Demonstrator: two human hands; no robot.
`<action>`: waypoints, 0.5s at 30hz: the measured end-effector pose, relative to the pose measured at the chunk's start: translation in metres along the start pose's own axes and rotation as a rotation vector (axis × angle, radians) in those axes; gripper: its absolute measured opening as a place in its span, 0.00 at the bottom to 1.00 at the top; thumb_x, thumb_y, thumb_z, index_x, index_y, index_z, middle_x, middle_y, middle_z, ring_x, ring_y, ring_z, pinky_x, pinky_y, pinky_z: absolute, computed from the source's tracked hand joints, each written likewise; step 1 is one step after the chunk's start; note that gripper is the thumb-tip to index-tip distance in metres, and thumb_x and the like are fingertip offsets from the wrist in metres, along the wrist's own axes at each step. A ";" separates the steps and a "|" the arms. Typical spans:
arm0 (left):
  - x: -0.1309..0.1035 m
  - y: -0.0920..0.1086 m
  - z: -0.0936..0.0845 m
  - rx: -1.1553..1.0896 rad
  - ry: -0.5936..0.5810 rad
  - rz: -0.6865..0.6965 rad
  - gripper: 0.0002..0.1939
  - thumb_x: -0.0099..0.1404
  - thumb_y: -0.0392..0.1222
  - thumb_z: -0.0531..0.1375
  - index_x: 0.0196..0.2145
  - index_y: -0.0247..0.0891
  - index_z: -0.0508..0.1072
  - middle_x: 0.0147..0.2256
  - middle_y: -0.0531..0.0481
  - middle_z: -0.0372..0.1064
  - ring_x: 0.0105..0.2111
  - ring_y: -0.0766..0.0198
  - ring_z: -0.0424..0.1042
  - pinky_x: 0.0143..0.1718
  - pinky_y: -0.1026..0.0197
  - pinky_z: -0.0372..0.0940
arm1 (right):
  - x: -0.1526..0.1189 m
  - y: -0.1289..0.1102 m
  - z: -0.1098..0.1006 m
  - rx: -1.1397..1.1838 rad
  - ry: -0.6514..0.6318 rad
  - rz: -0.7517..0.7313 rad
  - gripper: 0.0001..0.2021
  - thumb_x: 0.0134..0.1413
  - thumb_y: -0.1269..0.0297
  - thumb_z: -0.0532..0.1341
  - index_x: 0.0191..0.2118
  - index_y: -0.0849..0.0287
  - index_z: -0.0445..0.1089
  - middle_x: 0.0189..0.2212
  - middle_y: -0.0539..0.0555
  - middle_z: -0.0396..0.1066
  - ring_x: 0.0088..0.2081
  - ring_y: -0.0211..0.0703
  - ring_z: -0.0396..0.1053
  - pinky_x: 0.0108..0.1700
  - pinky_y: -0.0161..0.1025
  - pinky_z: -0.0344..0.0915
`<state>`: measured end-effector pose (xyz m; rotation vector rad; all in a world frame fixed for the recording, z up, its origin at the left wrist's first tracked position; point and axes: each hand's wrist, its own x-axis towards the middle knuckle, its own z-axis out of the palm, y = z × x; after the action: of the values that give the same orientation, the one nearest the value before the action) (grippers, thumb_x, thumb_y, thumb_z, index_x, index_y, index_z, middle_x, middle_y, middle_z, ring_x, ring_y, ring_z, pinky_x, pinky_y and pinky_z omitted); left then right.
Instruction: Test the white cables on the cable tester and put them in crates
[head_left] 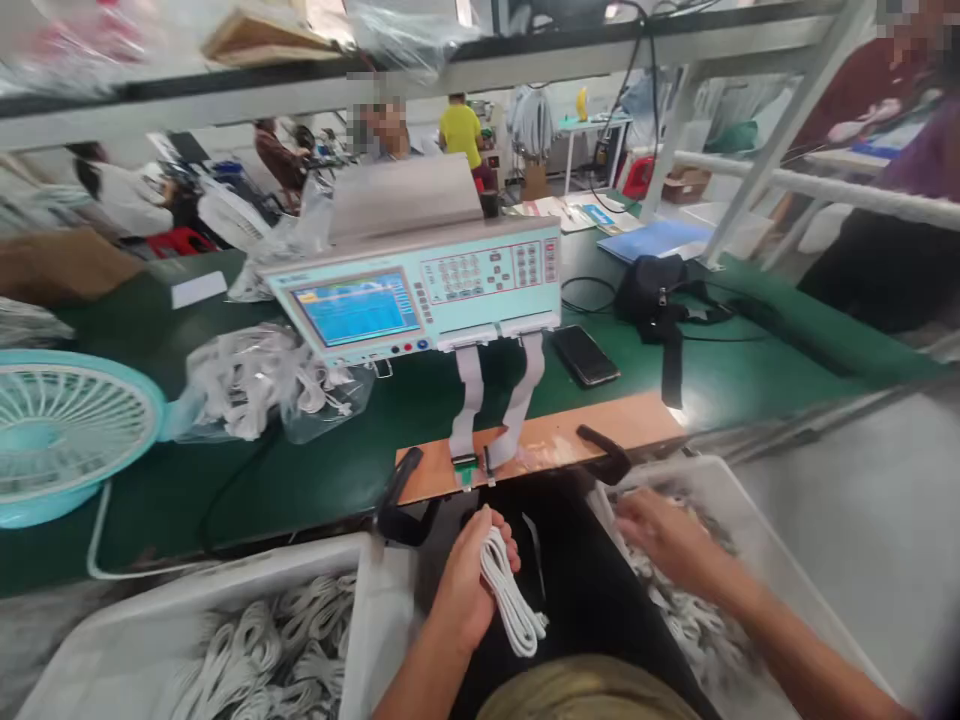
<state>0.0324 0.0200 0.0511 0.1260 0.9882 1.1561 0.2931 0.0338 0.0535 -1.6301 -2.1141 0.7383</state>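
My left hand [480, 570] is closed around a coiled white cable [510, 600], above my lap and just in front of the table edge. Over the right-hand white bin [795, 560] is my right hand [664, 530], blurred, its fingers curled; what they hold, if anything, cannot be made out. More cables [694, 625] lie in that bin. A tester [487, 270] with a lit blue screen stands on the table. Two flat ribbon cables [469, 395] run from it to small connectors [466, 470] at the front edge of an orange-brown board [547, 440].
Black clamps [409, 500] grip the board's two ends. A left bin [360, 620] holds bundled cables. On the green table [315, 480] are a turquoise fan [75, 430], bagged cables [247, 380], a phone [585, 356] and a black pouch [652, 290]. Other people work behind.
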 end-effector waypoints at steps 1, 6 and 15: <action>0.001 -0.002 0.003 -0.023 -0.015 0.020 0.10 0.58 0.43 0.62 0.28 0.35 0.67 0.23 0.54 0.63 0.20 0.70 0.63 0.22 0.67 0.59 | -0.004 -0.011 0.006 0.175 -0.155 -0.041 0.09 0.57 0.61 0.53 0.36 0.58 0.68 0.32 0.55 0.69 0.33 0.43 0.67 0.36 0.38 0.63; 0.006 -0.011 0.009 -0.147 0.010 0.031 0.07 0.62 0.40 0.57 0.28 0.36 0.66 0.23 0.54 0.63 0.19 0.70 0.62 0.20 0.68 0.59 | -0.011 -0.064 0.053 0.646 -0.384 -0.301 0.12 0.57 0.72 0.52 0.47 0.59 0.62 0.36 0.53 0.69 0.36 0.39 0.67 0.39 0.34 0.65; 0.010 -0.027 -0.005 -0.063 0.215 -0.232 0.07 0.62 0.40 0.58 0.27 0.38 0.66 0.20 0.54 0.65 0.15 0.68 0.66 0.17 0.67 0.61 | 0.000 -0.068 0.073 0.024 -0.086 -0.983 0.10 0.62 0.65 0.53 0.46 0.59 0.67 0.38 0.51 0.71 0.40 0.41 0.65 0.44 0.37 0.60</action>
<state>0.0487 0.0141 0.0277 -0.1635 1.1226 0.9993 0.1983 0.0079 0.0373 -0.3850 -2.5384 0.4767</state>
